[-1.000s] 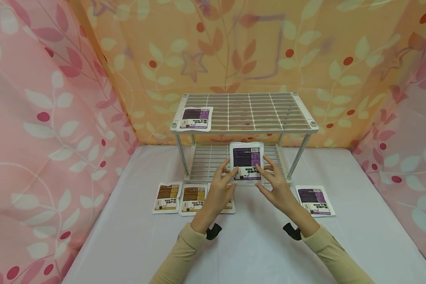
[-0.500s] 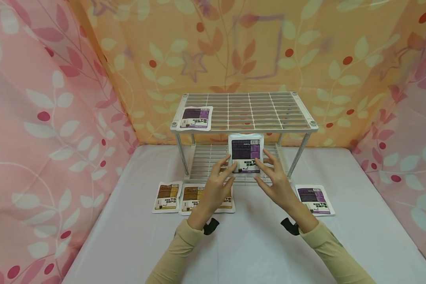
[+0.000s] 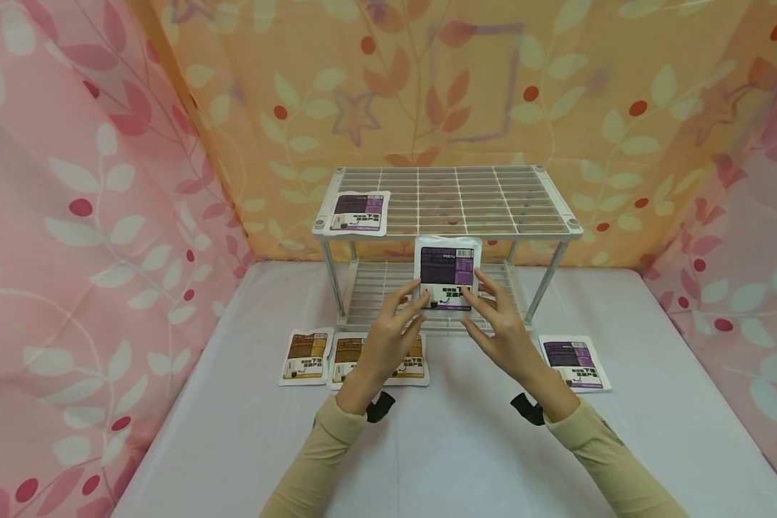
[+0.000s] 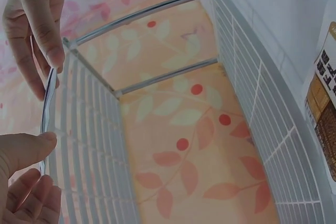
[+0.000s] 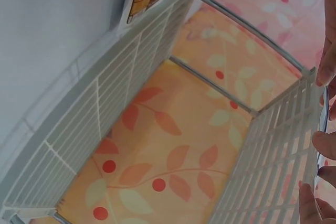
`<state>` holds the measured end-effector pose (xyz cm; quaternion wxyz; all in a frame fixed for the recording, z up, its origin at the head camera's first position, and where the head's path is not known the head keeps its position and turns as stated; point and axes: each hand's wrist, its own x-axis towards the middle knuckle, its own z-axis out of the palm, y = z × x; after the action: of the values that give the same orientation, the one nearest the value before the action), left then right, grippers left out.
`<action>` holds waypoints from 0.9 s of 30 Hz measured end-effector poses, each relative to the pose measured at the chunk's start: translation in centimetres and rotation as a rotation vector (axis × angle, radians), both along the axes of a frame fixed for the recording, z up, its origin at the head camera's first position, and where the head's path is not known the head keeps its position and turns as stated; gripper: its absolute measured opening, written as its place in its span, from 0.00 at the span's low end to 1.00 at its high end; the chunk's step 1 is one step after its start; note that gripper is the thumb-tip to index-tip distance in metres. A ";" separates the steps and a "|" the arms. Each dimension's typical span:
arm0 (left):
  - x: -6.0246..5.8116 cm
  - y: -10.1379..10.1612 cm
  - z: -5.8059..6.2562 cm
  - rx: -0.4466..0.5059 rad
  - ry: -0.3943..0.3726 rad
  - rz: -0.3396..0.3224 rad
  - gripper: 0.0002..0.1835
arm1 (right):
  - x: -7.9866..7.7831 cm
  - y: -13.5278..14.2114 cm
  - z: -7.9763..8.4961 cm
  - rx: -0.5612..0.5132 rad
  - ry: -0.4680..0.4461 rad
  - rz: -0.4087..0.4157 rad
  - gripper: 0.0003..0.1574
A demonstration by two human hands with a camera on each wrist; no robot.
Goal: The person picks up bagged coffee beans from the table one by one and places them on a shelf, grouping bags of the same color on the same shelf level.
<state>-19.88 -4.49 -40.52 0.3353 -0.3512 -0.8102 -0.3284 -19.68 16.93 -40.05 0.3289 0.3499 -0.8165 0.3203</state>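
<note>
I have a purple-labelled pouch (image 3: 447, 277) pinched by its side edges, my left hand (image 3: 387, 334) at 8 o'clock and my right hand (image 3: 503, 332) at 4, bent fingers and thumbs parted only by its thin edge. It faces me before the white rack (image 3: 524, 236); whether they touch I can't tell. From it, a second purple pouch (image 3: 359, 213) lies atop the rack at 10; on the counter (image 3: 453, 446), brown pouches (image 3: 346, 352) at 8, a third purple pouch (image 3: 578, 365) at 4.

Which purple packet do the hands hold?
The middle packet, between left hand and right hand; the top-shelf packet and purple table packet lie unheld.
</note>
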 end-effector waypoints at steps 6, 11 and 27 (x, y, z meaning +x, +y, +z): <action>-0.3 0.0 1.0 0.023 0.014 -0.012 0.22 | -0.5 -0.1 1.2 -0.008 0.032 0.017 0.35; -0.8 0.0 1.7 0.039 0.032 -0.018 0.20 | -1.0 -0.2 2.1 -0.010 0.071 0.016 0.32; -2.1 0.3 3.2 0.081 0.068 -0.016 0.18 | -1.9 -0.2 4.2 -0.006 0.120 0.007 0.30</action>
<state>-21.97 -4.23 -37.29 0.3740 -0.3547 -0.7816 -0.3513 -21.58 16.71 -35.82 0.3774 0.3703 -0.7931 0.3025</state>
